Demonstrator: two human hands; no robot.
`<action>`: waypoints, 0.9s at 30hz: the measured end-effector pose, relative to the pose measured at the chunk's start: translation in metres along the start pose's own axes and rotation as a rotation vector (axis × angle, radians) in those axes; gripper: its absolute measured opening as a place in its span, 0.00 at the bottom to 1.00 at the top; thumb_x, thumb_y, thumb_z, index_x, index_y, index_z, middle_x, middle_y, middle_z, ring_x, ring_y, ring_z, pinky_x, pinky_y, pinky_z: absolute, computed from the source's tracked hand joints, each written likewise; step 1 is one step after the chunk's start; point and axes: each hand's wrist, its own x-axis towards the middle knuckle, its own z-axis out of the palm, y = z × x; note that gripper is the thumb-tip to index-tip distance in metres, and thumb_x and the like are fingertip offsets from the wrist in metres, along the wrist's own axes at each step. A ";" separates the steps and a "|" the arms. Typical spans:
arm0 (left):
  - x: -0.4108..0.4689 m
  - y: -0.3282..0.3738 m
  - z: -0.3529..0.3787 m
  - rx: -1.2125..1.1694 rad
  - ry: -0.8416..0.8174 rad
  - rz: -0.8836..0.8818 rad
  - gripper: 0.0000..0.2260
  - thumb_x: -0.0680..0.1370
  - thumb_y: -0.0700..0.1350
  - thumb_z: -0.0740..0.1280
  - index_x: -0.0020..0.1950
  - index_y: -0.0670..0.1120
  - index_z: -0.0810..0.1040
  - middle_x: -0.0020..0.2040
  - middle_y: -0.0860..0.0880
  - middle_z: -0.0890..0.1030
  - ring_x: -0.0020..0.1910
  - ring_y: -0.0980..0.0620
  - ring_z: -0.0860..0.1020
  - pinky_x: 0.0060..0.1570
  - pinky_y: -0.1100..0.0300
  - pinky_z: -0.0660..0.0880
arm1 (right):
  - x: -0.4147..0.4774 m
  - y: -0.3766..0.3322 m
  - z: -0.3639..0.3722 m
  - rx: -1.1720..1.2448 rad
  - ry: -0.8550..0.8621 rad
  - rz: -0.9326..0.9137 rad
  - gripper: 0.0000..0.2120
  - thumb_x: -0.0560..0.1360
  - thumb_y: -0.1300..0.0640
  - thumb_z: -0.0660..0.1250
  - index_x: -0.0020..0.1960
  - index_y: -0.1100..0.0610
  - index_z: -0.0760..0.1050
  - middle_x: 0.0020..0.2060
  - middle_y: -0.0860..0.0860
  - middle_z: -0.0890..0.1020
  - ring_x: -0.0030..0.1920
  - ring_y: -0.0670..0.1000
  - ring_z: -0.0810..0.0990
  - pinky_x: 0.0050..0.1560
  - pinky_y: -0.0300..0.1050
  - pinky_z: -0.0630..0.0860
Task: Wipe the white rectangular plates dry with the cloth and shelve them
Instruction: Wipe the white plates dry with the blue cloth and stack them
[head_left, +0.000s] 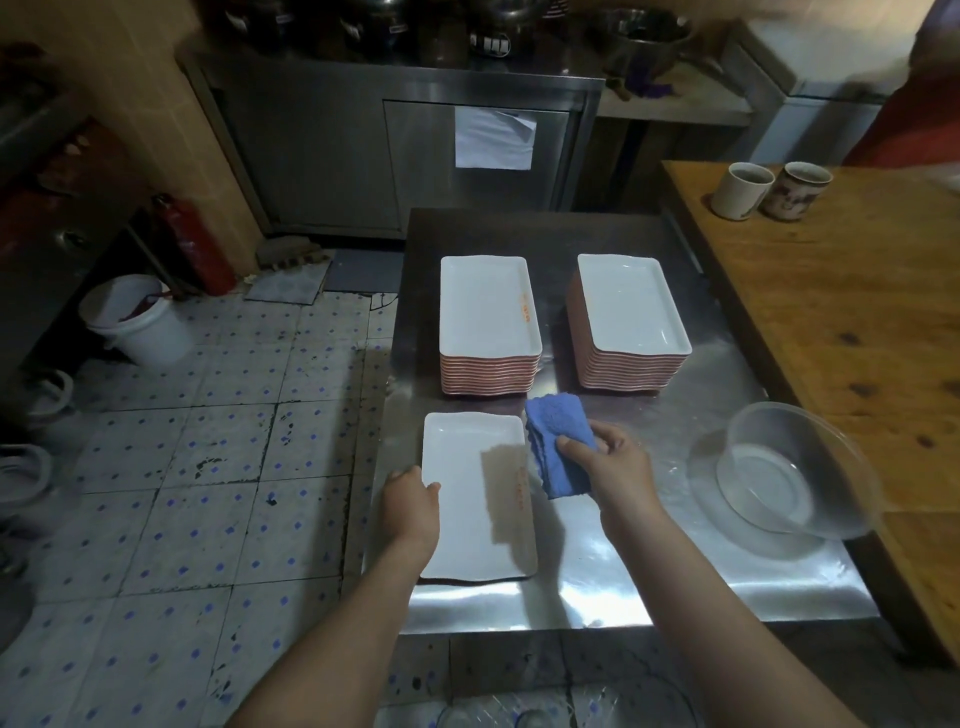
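Low centre, my left hand (410, 501) grips the plate (467, 467) by its edge; right hand (615, 467), pinching the cloth (556, 441), should sweep lengthwise.

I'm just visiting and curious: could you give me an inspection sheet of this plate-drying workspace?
Surface: steel table, shiny.
Job's things: single plate flat at near left; left stack and right stack of white rectangular plates behind it; blue cloth.
Clutter: clear bowl at the table's right edge; white mug and patterned mug on the wooden table.
Grips: left hand holds the single plate's left edge; right hand grips the blue cloth at its right edge.
Cables: nothing seen.
Surroundings: tiled floor, white bucket, red fire extinguisher, steel cabinet.
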 end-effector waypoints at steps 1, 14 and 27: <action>0.003 -0.001 0.000 0.011 -0.006 0.001 0.09 0.79 0.45 0.63 0.52 0.39 0.76 0.54 0.41 0.77 0.50 0.42 0.77 0.46 0.57 0.71 | 0.001 0.001 0.002 0.004 -0.001 0.006 0.14 0.71 0.66 0.71 0.56 0.59 0.76 0.43 0.53 0.82 0.40 0.52 0.81 0.40 0.44 0.76; 0.059 0.057 -0.044 -0.392 0.078 0.025 0.12 0.80 0.49 0.59 0.52 0.41 0.76 0.54 0.42 0.78 0.53 0.43 0.75 0.48 0.57 0.69 | 0.028 -0.020 0.034 0.083 0.017 -0.024 0.14 0.71 0.65 0.72 0.56 0.59 0.75 0.44 0.54 0.82 0.44 0.54 0.81 0.50 0.50 0.77; 0.173 0.129 -0.045 -0.523 0.070 -0.020 0.18 0.76 0.53 0.65 0.59 0.42 0.74 0.57 0.43 0.78 0.54 0.44 0.77 0.55 0.51 0.75 | 0.116 -0.062 0.048 0.029 -0.035 -0.013 0.10 0.71 0.64 0.71 0.51 0.58 0.76 0.45 0.55 0.82 0.45 0.54 0.80 0.51 0.50 0.77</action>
